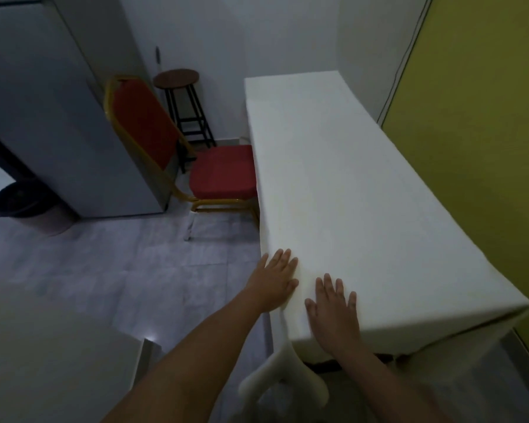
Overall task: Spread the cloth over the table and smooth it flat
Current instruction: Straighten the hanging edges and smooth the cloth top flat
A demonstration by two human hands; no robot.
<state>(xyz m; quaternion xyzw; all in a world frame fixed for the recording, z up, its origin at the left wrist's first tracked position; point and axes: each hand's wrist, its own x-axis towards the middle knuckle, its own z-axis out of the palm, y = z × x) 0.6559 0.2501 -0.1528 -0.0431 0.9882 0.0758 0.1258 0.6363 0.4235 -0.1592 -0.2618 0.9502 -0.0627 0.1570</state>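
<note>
A white cloth (333, 178) covers the whole long table and hangs over its near end and left side. My left hand (277, 279) lies flat with spread fingers on the cloth at the table's near left corner. My right hand (333, 312) presses flat on the cloth just to its right, at the near edge. A fold of the cloth (283, 377) hangs down from the corner below my hands. A dark strip of the table (327, 364) shows under the cloth's hem.
A red chair with a gold frame (220, 175) stands against the table's left side, a dark stool (180, 96) behind it. A grey cabinet (52, 117) and a dark bin (22, 199) stand at left. A yellow-green wall (477, 148) runs along the table's right side.
</note>
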